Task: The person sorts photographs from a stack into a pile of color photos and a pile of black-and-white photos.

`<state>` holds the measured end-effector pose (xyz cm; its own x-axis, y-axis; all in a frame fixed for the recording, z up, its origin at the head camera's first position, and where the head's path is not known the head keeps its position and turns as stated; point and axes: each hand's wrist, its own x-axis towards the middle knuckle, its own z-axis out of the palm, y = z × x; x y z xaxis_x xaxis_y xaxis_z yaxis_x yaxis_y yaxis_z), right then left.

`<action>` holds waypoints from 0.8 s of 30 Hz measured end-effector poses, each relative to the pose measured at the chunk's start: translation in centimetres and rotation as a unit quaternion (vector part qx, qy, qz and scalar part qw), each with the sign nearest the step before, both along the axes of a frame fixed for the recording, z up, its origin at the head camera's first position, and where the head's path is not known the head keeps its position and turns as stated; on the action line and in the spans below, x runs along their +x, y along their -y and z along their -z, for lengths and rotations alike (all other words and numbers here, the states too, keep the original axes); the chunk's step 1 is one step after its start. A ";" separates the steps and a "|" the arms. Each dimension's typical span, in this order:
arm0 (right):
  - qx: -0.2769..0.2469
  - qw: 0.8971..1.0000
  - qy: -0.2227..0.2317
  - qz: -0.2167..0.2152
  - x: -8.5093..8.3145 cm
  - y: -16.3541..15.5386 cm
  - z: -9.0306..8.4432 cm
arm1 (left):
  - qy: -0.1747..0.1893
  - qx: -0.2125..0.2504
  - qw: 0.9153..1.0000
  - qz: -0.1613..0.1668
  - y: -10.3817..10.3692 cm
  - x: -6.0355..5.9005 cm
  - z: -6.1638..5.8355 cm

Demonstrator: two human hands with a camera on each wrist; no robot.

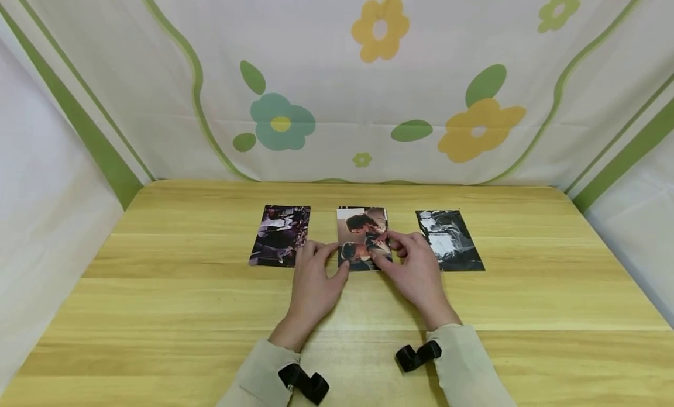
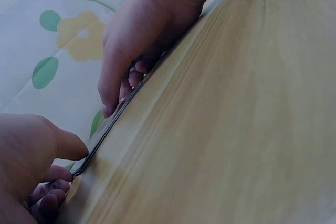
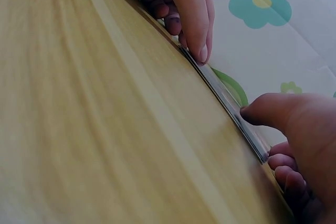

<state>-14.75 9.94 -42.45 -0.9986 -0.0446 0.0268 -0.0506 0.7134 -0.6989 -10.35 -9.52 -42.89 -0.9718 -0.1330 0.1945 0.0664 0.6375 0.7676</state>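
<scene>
The thin stack of glossy rectangular photo prints (image 1: 363,237), lying flat on the pale wooden worktop (image 1: 210,302) between the thumbs, looks light, flexible, slippery and easily creased, so I judge its short near edge, just ahead of the fingertips, the best place to take hold. The left hand (image 1: 314,278) and right hand (image 1: 416,269) both pinch that edge with thumbs on top, fingers curled. Only the wrist views show several layered sheets (image 3: 231,106); only the head view shows the dark purple print (image 1: 281,235) and black-and-white print (image 1: 449,239) beyond the outer fingers
</scene>
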 end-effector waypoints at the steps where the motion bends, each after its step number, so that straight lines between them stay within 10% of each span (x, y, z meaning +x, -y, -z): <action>1: 0.001 1.000 0.001 0.000 0.0 0.0 0.0 | 0.001 0.000 1.000 0.000 0.0 0.0 0.0; 24: 0.018 1.000 -0.017 -0.010 -0.1 0.0 0.0 | 0.002 -0.012 1.000 0.010 0.1 0.1 -0.3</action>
